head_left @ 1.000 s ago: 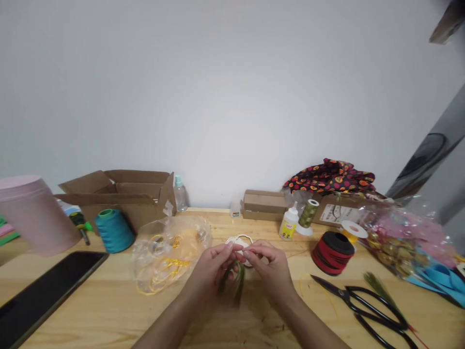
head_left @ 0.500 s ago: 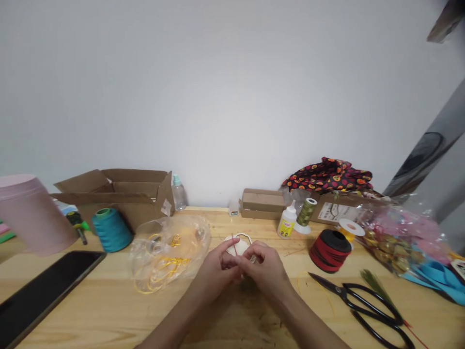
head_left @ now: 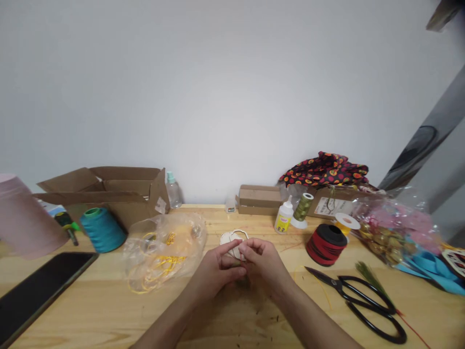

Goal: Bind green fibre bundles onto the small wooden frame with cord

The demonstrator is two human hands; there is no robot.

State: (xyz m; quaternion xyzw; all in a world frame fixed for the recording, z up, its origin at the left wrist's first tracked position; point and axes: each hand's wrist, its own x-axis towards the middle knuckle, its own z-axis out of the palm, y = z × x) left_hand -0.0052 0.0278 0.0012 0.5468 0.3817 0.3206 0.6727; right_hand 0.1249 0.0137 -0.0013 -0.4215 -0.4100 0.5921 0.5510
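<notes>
Near the middle of the table, my left hand (head_left: 220, 267) and my right hand (head_left: 264, 265) meet with their fingertips almost touching. A thin red cord (head_left: 232, 255) runs between them, pinched in the fingers of both hands. Just beyond the fingertips lies a pale flat cut-out piece (head_left: 225, 237) with a curved open outline; the fingers cover its near part. Something dark green shows faintly under the hands, mostly hidden. To the right are black-handled scissors (head_left: 339, 285) and a green tassel (head_left: 370, 276) with a red cord.
On the left stand a pink container (head_left: 25, 218), a teal thread cone (head_left: 101, 230), a phone (head_left: 39, 295) and a plastic bag (head_left: 167, 252) with yellow cord. Cardboard boxes (head_left: 259, 198) line the wall. A glue bottle (head_left: 284, 218) and a red-black spool (head_left: 326, 246) stand right.
The red cord stood up above my left fingers before; now it lies lower between the hands. My right fingertips have shifted slightly up and away from the left thumb. The view has turned slightly.
</notes>
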